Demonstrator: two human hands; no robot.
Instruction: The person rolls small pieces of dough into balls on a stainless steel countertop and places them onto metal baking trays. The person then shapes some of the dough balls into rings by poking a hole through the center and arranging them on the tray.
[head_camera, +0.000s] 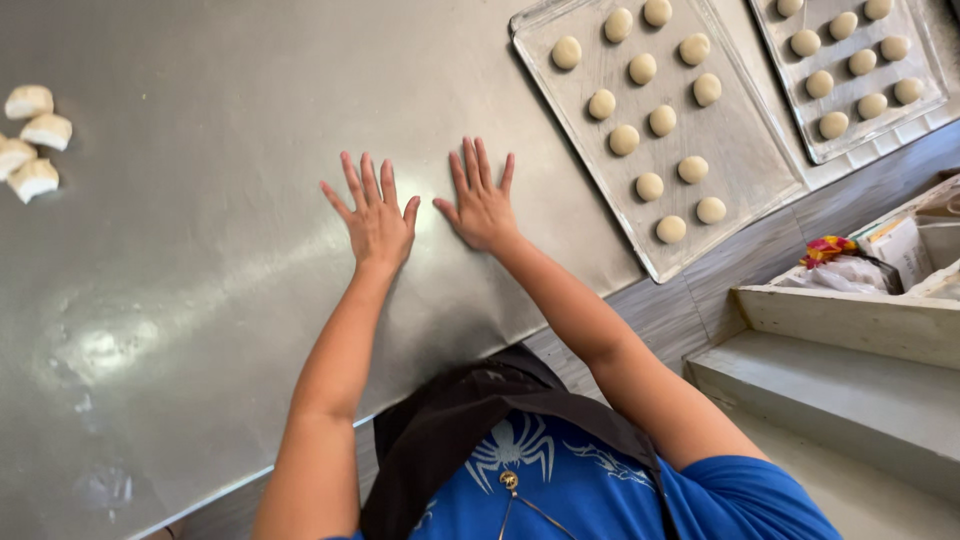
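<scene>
Head view, looking straight down: you stood at a wide steel counter (200, 300) with both arms stretched out in front of you. Your left hand (375, 215) and right hand (482, 205) lay flat on the bare metal, palms down, fingers spread and gripping nothing, with the thumbs angled toward each other and a narrow gap between them. Four cut lumps of pale dough (30, 140) sat bunched at the far left edge of the counter, well apart from your left hand. To the right of your right hand, a metal baking tray (740, 150) rested on the counter, holding rows of small round dough balls (650, 120). A second tray (820, 145) of similar balls lay beyond it, at the top right corner. Lower right, pale steps (850, 380) dropped away beside the counter. You wore a blue shirt (720, 500) and a dark apron (450, 420).
</scene>
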